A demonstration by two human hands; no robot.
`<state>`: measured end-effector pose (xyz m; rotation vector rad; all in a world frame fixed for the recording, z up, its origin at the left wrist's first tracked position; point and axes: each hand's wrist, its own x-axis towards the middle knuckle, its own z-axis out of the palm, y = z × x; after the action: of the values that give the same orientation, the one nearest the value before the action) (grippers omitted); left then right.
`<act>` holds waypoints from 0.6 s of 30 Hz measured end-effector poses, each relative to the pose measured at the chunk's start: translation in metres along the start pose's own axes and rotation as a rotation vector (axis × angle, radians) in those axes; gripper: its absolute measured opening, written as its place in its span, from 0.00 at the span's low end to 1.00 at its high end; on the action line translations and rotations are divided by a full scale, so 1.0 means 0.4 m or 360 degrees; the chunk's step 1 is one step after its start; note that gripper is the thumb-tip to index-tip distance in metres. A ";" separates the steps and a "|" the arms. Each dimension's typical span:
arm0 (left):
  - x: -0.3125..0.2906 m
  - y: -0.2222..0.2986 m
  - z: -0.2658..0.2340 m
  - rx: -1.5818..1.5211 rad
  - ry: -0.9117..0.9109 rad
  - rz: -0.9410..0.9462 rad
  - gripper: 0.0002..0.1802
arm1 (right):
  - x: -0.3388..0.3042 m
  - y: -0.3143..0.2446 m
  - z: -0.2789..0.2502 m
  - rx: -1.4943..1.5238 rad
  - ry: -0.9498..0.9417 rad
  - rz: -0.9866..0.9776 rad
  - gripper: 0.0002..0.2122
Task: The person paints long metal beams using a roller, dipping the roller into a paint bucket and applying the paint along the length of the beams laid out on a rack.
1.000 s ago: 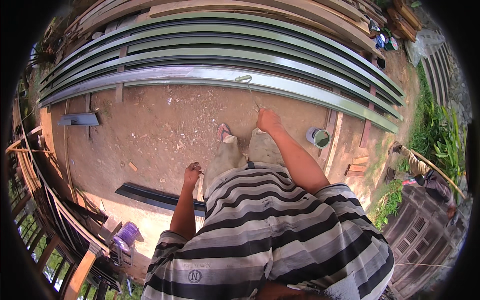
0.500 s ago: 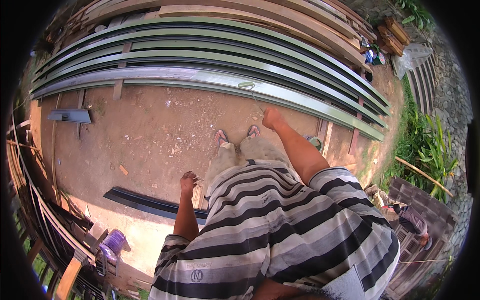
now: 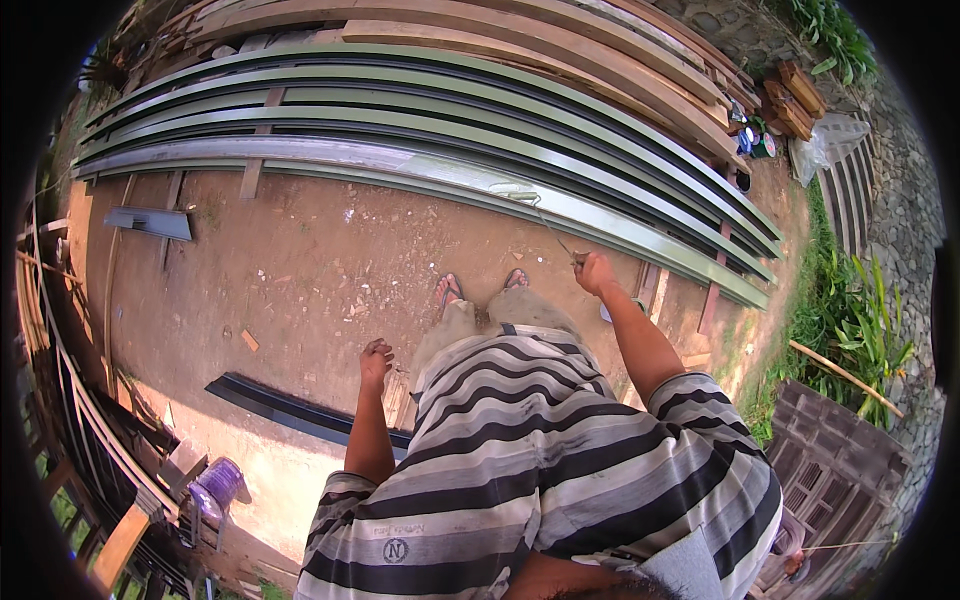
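My right hand [image 3: 594,273] is closed round the handle of a small paint roller [image 3: 518,196]. The roller head rests on the nearest long steel beam [image 3: 440,165]. To the right of the roller the beam is greenish and shiny, while its left stretch looks duller and purple-grey. Held out over the ground at my left side, my left hand [image 3: 376,360] is loosely bent, fingers somewhat apart, with nothing seen in it. A pale container [image 3: 606,313] is mostly hidden behind my right forearm.
Several green beams [image 3: 400,97] lie parallel on wooden supports [image 3: 252,178]; timber planks [image 3: 560,40] are stacked beyond. A dark metal profile [image 3: 290,408] lies near my left arm, a grey offcut [image 3: 150,222] farther left. A purple roll [image 3: 215,488] stands lower left. Another person [image 3: 795,560] is at lower right.
My right hand and the roller have moved right along the beam, and the roller head now sits farther right on it. My left hand stays nearly in place. The other person is lower in view.
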<state>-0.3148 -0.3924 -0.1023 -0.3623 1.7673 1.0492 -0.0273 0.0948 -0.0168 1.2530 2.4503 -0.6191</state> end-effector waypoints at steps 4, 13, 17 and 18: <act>-0.033 -0.056 -0.037 -0.0011 0.0128 -0.0147 0.20 | 0.058 -0.002 0.004 -0.0056 -0.0239 0.0008 0.14; -0.048 -0.015 0.091 0.0044 0.0060 -0.0185 0.20 | 0.080 0.025 0.065 -0.0017 -0.0203 0.0146 0.14; 0.019 0.080 0.198 0.0132 -0.0119 -0.0036 0.23 | 0.101 0.050 0.071 -0.0018 -0.0062 0.0232 0.13; 0.029 0.108 0.207 0.0167 -0.0144 0.0008 0.23 | 0.100 0.029 0.068 -0.0023 -0.0025 0.0235 0.13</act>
<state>-0.2981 -0.3000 -0.1009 -0.2420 1.7348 0.9575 -0.0381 0.1141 -0.0615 1.4023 2.3196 -0.5680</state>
